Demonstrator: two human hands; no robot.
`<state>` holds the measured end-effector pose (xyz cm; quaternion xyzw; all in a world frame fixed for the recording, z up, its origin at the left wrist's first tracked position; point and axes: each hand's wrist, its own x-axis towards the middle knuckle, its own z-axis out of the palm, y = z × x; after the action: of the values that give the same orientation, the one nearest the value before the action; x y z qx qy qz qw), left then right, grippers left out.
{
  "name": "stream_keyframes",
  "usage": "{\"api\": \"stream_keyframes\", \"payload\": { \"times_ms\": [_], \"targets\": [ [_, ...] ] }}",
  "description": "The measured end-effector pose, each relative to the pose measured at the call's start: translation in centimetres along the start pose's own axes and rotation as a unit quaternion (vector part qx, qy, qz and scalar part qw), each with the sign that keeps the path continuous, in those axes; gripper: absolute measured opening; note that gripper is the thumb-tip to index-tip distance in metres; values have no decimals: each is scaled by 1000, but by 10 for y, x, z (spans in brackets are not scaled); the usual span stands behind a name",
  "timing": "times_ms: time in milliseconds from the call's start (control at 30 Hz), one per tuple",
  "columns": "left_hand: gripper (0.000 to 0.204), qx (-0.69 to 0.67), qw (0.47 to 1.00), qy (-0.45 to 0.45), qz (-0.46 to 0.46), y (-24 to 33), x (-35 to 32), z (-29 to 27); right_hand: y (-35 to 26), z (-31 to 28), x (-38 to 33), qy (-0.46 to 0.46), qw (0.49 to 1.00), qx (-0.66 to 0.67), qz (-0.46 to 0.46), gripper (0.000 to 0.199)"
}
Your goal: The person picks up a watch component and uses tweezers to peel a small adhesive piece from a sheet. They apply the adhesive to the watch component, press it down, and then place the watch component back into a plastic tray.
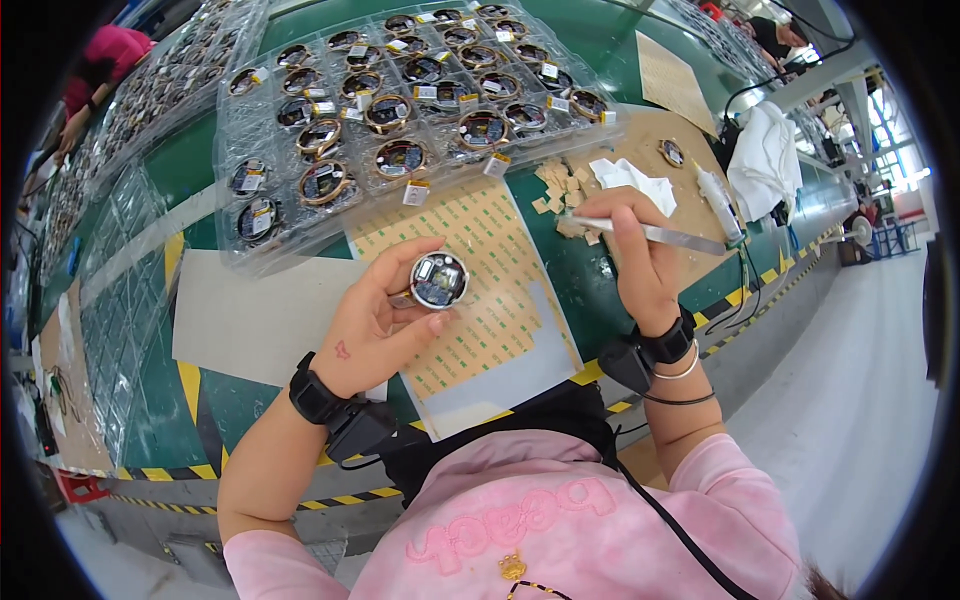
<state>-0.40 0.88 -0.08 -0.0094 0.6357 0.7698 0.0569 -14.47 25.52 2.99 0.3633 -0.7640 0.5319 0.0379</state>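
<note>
My left hand [372,318] is closed round the rim of a small round watch case [440,279] with a circuit board inside, its open face up. It is held above a tan sheet of adhesive pieces [465,355] with green print. My right hand [640,255] grips silver tweezers [685,239]. Their tip points left, at a loose pile of small tan squares [560,187]; whether it pinches one is too small to tell. Beyond my hands a clear plastic tray [290,225] bears many similar round cases with small white-and-gold batteries attached.
A grey-beige sheet [250,310] lies left of my left hand. To the right are crumpled white tissue [635,183], a single round case [671,152], a white tube-like tool [719,205] and a white cloth [765,155]. Yellow-black tape marks the green table's front edge. Other people work farther off.
</note>
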Motion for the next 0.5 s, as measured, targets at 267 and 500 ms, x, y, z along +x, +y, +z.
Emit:
{"api": "stream_keyframes", "payload": {
  "times_ms": [267, 500],
  "targets": [
    [86, -145, 988, -14, 46, 1, 4, -10, -21, 72, 20, -144, 977, -38, -155, 21],
    [95, -188, 980, -28, 57, 6, 3, -9, -28, 103, 6, -228, 925, -227, -200, 39]
  ]
}}
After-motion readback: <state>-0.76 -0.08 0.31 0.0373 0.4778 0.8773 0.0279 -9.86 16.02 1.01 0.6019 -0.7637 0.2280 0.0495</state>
